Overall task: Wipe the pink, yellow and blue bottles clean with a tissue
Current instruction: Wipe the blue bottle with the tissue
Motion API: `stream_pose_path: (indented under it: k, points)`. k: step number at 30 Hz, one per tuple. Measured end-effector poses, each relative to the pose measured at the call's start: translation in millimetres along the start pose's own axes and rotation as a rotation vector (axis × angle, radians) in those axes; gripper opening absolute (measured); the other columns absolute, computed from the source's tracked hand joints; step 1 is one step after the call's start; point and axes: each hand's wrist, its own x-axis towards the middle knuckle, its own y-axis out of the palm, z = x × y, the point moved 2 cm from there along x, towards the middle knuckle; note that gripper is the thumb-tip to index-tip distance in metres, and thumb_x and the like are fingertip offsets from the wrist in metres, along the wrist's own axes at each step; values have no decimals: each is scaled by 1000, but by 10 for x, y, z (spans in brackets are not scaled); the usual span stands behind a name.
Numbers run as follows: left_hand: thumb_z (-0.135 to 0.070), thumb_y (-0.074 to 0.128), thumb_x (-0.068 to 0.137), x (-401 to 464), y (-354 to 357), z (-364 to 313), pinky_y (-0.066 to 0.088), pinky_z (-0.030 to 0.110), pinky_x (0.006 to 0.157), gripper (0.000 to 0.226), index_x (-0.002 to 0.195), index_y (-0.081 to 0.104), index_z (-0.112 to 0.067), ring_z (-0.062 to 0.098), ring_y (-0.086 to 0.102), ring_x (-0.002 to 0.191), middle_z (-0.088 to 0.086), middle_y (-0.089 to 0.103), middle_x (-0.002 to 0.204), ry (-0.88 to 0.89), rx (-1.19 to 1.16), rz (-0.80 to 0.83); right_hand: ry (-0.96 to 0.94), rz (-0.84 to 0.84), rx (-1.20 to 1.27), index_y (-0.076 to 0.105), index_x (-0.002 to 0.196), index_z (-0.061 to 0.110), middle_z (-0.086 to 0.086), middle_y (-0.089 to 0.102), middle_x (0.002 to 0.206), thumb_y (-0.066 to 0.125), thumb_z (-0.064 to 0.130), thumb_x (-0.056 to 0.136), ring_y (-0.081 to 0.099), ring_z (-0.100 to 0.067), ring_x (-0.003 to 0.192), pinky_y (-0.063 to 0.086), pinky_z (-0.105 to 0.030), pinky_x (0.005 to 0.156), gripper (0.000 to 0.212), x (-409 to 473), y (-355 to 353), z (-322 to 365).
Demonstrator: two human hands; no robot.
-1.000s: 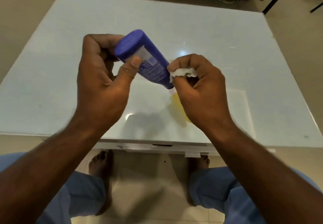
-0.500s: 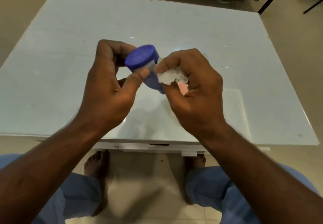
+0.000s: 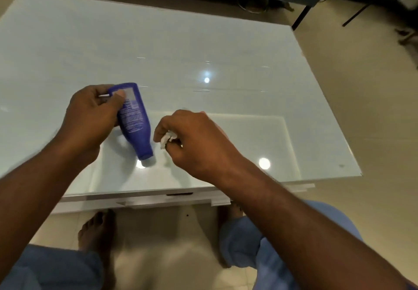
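Observation:
My left hand (image 3: 90,118) grips the blue bottle (image 3: 134,123) by its wide end, with the label facing up and the white cap (image 3: 148,160) pointing toward me, low over the table. My right hand (image 3: 194,140) is just right of the bottle and apart from it, with its fingers closed on a crumpled white tissue (image 3: 167,139). The pink and yellow bottles are not visible; my right hand may be hiding them.
The pale glass table (image 3: 203,47) spreads out in front of me, its near edge (image 3: 158,196) just above my knees. Dark furniture legs (image 3: 300,17) stand on the floor beyond the table's far right corner.
The left hand has turned the blue bottle over and lowered it toward the table, cap end now toward me. The right hand with the tissue has come off the bottle and moved right.

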Motion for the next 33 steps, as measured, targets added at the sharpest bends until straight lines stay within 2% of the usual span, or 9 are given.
stream_pose_path:
  k: [2,6,9,13,16,19,23,29,33]
  points:
    - [-28,65,100,21,34,46,56,40,94,41,138,55,-19,25,67,109,6,66,125,-56,25,-10,7,-9,15,72,122,23,1,70,121,69,15,100,60,-10,98,47,-20,90,24,4,-29,-18]
    - [-32,66,98,26,51,99,54,43,99,48,142,50,-19,30,67,112,10,66,128,-82,123,-30,30,3,-6,71,126,22,-1,70,125,68,15,101,65,-17,107,51,-27,100,26,-5,-50,-40]
    - [-33,64,100,4,89,88,50,40,96,51,145,45,-17,32,64,116,13,63,136,-39,254,-26,35,-3,-18,70,128,22,-2,69,128,67,17,101,66,-18,109,53,-31,104,27,0,-60,-48]
    - [-34,71,94,3,126,101,49,49,100,66,148,39,-15,38,60,123,17,54,146,86,558,20,31,-10,-31,71,125,24,-1,70,124,67,17,100,66,-18,107,56,-36,103,26,4,-65,-72]
    - [-55,77,81,-45,119,26,43,58,105,88,149,39,-14,42,49,132,18,49,149,235,858,83,33,-47,-23,74,119,24,0,70,115,67,15,99,66,-17,101,57,-34,95,23,12,-95,-110]
    - [-86,67,57,-191,134,14,45,61,103,121,152,31,-21,43,44,137,15,40,154,320,1114,228,51,-81,-5,75,115,25,1,71,111,66,14,99,65,-15,96,53,-27,87,22,33,-128,-131]
    - [-87,58,50,-309,133,68,39,58,111,133,158,17,-22,40,30,149,11,18,168,304,1221,345,58,-91,-27,75,115,25,1,73,113,66,14,99,66,-15,97,56,-29,89,22,53,-112,-116]
    - [-78,65,61,-248,131,11,35,56,115,128,160,13,-17,40,28,151,13,18,169,312,1228,295,70,-60,-40,75,118,24,2,73,115,65,16,100,66,-14,100,55,-29,93,22,53,-89,-101]
    - [-80,51,53,-310,152,-9,37,55,114,129,159,15,-17,39,31,149,12,22,168,312,1224,315,92,-56,-46,74,120,25,2,73,119,65,17,101,67,-14,103,54,-28,96,22,52,-114,-103]
